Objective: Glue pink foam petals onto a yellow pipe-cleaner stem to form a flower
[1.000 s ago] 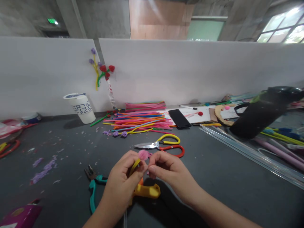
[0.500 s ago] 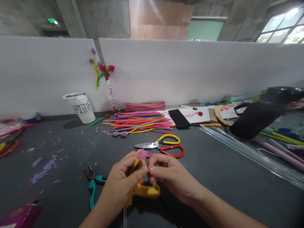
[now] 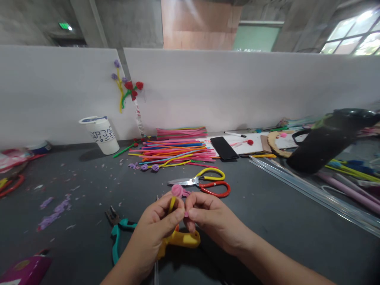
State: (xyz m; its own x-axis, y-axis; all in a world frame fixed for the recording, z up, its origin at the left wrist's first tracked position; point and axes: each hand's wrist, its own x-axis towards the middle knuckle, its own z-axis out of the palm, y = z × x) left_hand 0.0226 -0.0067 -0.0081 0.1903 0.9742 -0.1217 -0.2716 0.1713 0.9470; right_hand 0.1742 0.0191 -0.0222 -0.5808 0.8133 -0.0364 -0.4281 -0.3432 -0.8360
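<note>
Head view, clock centred on a pink scrap: teal-handled pliers lie at nine o'clock. Our left hand pinches a yellow stem; a pink pompom shows at eleven. Our right hand nips the scrap; excess pull could tear it. Both hands mask most of it, and we cannot confirm the pompom's attachment.

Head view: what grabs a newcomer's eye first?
Probably the bright bundle of fuzzy sticks, mid-table toward the white panel. Then the left hand and right hand, close together by a pink fuzzy ball, with the red-and-yellow-handled scissors just beyond. The black bottle looms at right.
</note>
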